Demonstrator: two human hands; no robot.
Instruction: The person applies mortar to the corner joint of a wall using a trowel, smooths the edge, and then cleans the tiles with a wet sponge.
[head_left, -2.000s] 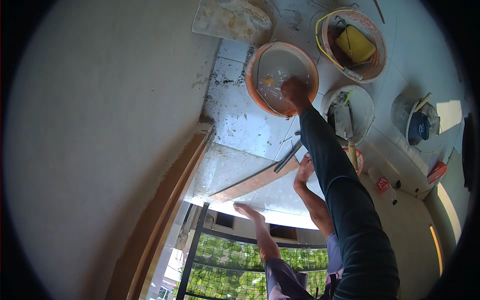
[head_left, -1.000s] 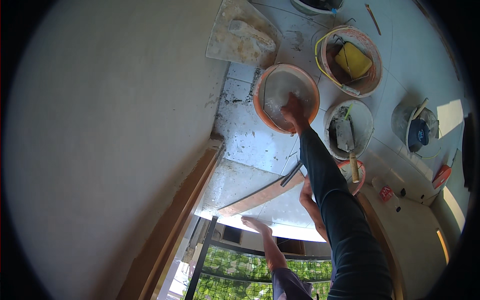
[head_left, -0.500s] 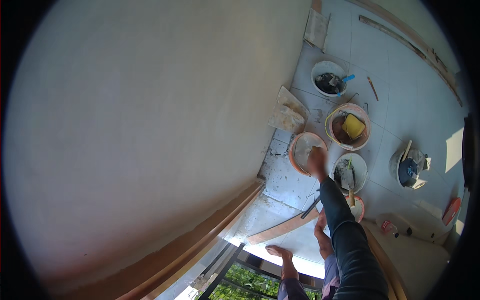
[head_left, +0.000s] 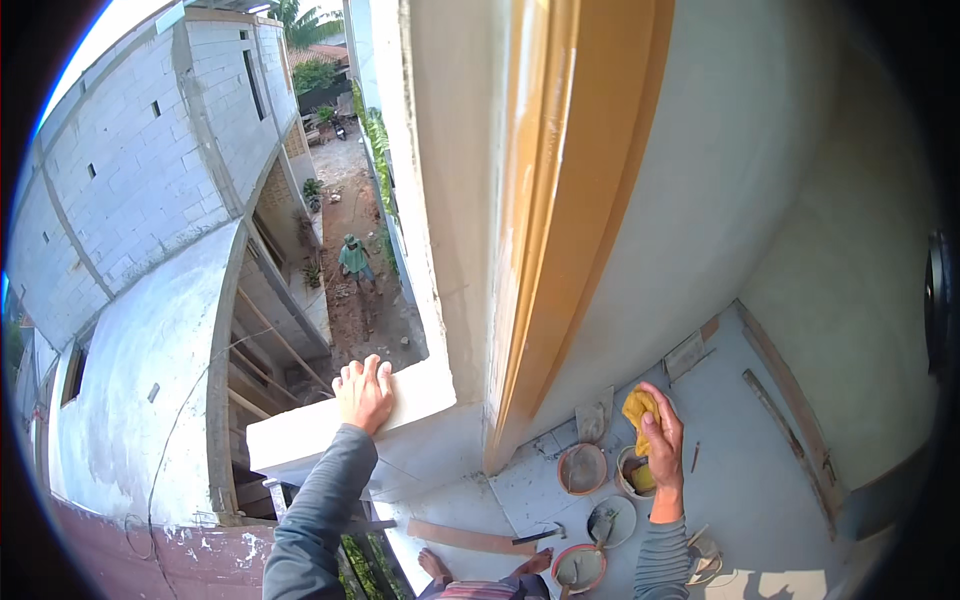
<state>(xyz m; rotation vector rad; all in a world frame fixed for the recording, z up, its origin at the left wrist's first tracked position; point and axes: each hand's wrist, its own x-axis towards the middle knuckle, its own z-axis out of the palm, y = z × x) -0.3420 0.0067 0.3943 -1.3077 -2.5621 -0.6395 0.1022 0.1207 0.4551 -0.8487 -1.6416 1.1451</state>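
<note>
My left hand grips the white top of a low wall ledge, its fingers bent over the far edge. On the right, my right hand is raised above the floor and closed around a yellow sponge, thumb on the near side. Just beyond the sponge stands an upright corner with an orange-brown wooden frame. Below my right hand is a bucket with another yellow thing inside, partly hidden by the hand.
On the tiled floor stand an orange-rimmed tub, a white bucket with a trowel, and another tub. A hammer and a curved board lie by my feet. Beyond the ledge is a drop; a person stands on the ground below.
My view has swung from the inner wall and floor to the ledge and outdoors. My right hand has left the tub and now holds a sponge. My left hand has appeared on the ledge.
</note>
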